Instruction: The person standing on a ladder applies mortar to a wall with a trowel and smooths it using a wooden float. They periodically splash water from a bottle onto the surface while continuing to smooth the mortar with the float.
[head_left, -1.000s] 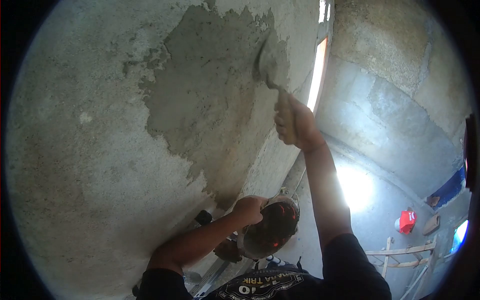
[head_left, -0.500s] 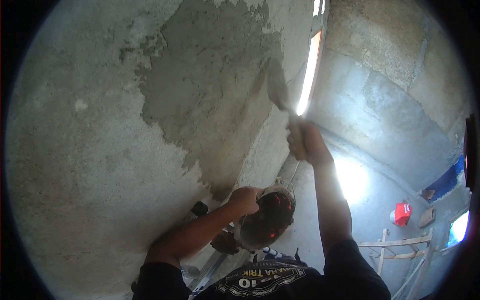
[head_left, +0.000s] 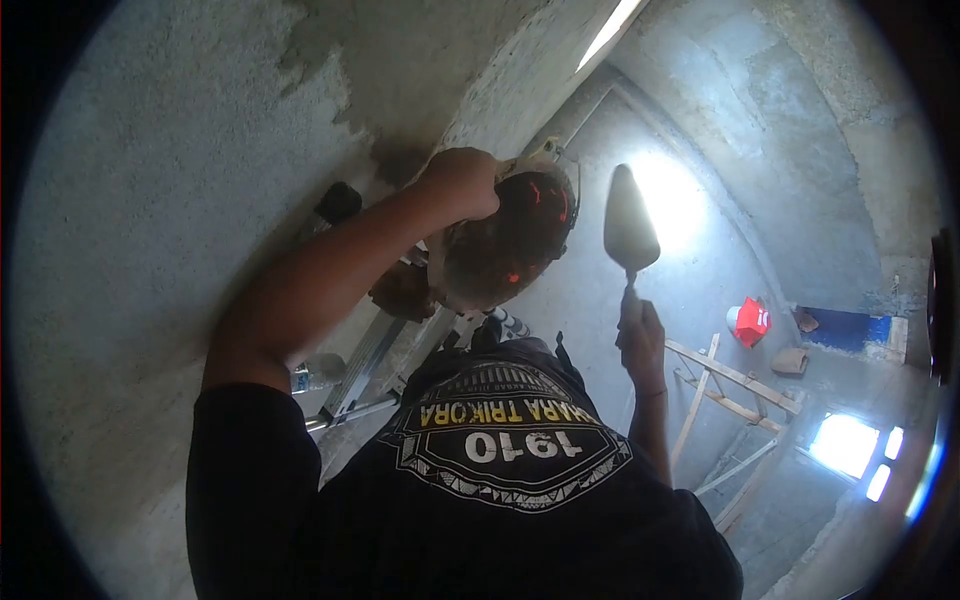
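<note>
My left hand (head_left: 465, 185) is closed on the near-left rim of a round bucket (head_left: 515, 240). The bucket's inside looks dark, with a few red marks showing; how much it holds I cannot make out. To the right of it, my right hand (head_left: 642, 345) grips the handle of a pointed trowel (head_left: 630, 225). The trowel's blade points up and away, apart from both bucket and wall. On the rough grey wall (head_left: 160, 200) at left, a darker, damp-looking plaster patch (head_left: 400, 60) shows near the top.
A metal ladder (head_left: 365, 365) stands below my left arm, beside a clear plastic container (head_left: 322, 372). Down at right are a wooden frame (head_left: 735, 378) and a red-and-white item (head_left: 750, 322). Bright window openings (head_left: 845, 445) lie at lower right.
My right hand has brought the trowel down and away from the wall patch. The view has tilted downward, showing more of my shirt and the floor. My left hand still holds the bucket.
</note>
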